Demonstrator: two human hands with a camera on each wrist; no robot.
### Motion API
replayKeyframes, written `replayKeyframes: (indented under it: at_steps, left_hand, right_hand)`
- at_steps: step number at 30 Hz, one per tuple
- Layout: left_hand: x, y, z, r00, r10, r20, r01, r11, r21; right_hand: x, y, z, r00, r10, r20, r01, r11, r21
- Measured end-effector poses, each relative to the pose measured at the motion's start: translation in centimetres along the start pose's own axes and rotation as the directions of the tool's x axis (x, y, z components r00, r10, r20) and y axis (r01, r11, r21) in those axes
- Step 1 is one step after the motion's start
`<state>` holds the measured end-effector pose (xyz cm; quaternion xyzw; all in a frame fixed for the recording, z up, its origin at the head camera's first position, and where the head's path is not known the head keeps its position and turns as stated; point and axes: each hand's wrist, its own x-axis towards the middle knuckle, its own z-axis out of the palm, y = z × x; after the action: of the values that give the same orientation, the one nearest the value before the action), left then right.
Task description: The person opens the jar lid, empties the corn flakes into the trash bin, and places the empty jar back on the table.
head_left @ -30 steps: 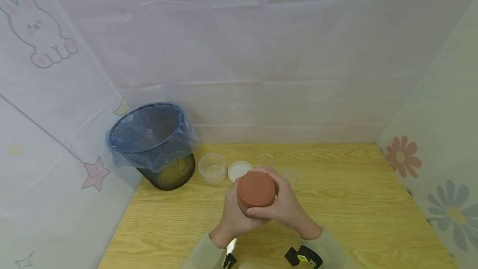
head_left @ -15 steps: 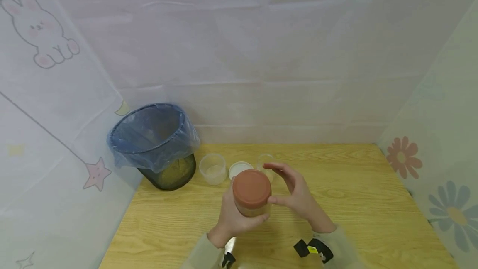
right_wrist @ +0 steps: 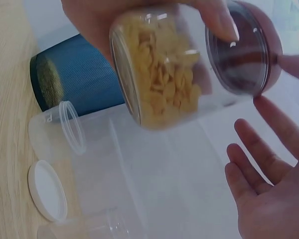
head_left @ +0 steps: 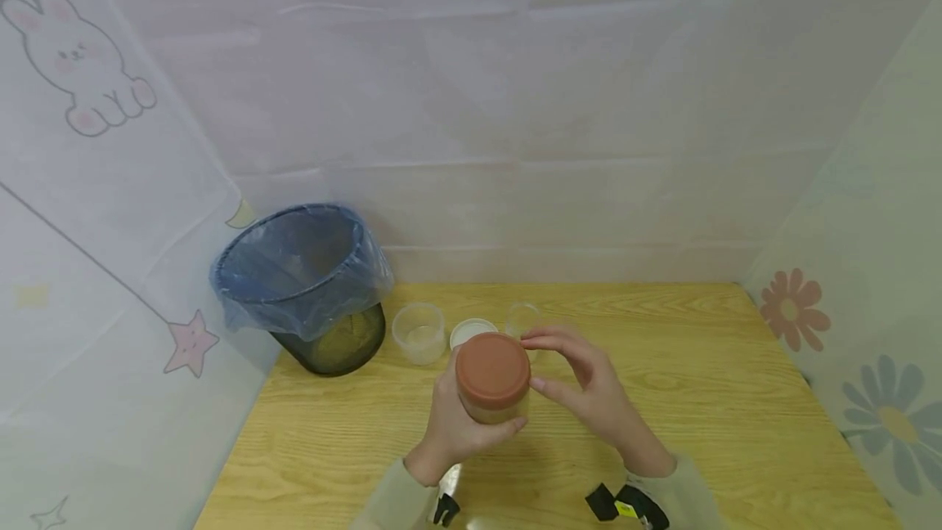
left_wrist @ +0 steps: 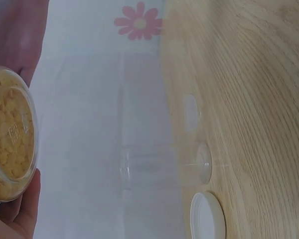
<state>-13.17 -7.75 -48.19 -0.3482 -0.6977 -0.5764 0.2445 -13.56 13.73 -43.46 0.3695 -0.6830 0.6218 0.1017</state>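
Note:
My left hand (head_left: 452, 424) grips a clear jar (head_left: 495, 414) round its side and holds it up over the table. The jar has a reddish-brown lid (head_left: 493, 366). Yellow pieces (right_wrist: 164, 79), like small pasta or chips, fill its lower part, as the right wrist view shows. My right hand (head_left: 596, 387) is at the jar's right, thumb and forefinger tips right at the lid's rim. Its other fingers (right_wrist: 261, 154) extend loosely below the lid, away from the glass. In the left wrist view the jar's base (left_wrist: 12, 132) faces the camera, with the pieces showing through.
Behind the hands stand a clear plastic tub (head_left: 419, 335), a white lid (head_left: 471, 329) and a tall clear container (left_wrist: 164, 164). A flat clear disc (left_wrist: 191, 113) lies beyond that. A mesh bin (head_left: 346, 342) with a blue bag (head_left: 294, 268) is at the back left.
My right hand has come off the jar's lid to the right, fingers spreading, then its fingertips have come back to the rim. The left hand has shifted slightly left with the jar.

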Motion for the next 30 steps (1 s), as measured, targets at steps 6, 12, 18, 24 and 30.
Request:
replayKeyframes:
  at_steps: [6,12,18,24,30]
  left_hand:
    - [0.1,0.0,-0.1,1.000,0.003,-0.005,-0.003,1.000,-0.017]
    - [1.3,2.3,-0.3,1.000,0.014,-0.003,-0.014,1.000,-0.026]
    - [1.8,3.3,-0.4,0.999,0.044,-0.001,-0.044,0.999,-0.008]
    - [1.4,2.3,0.0,0.998,0.069,0.008,-0.069,0.997,-0.021]
    - [0.7,1.8,0.7,0.998,0.058,0.035,-0.057,0.998,-0.029]
  right_hand:
    - [-0.3,-0.8,0.8,1.000,0.012,-0.019,-0.013,0.999,-0.040]
    - [-0.3,-1.1,1.5,0.998,0.066,-0.014,-0.067,0.996,-0.065]
    - [-0.2,-1.2,2.2,0.996,0.091,-0.013,-0.091,0.994,-0.062]
    - [0.2,-1.0,3.1,0.996,0.088,-0.013,-0.088,0.995,-0.039]
    - [0.4,-0.8,3.8,0.988,0.154,-0.005,-0.154,0.987,0.049]
